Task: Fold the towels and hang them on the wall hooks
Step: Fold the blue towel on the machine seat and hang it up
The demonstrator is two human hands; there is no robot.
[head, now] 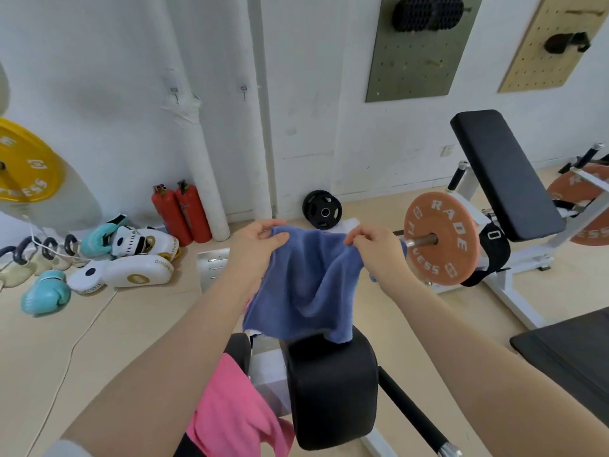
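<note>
Blue towel held up mid-frame, left hand and right hand each pinching a top corner in curled fingers, likely to square the edges for a fold; lower hem drapes onto the black pad; pink towel waits lower centre; wall hooks upper left, bare.

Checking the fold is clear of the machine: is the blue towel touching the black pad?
Touching. In the head view the blue towel's lower edge drapes onto the top of the black pad, with no gap visible between them.
</note>
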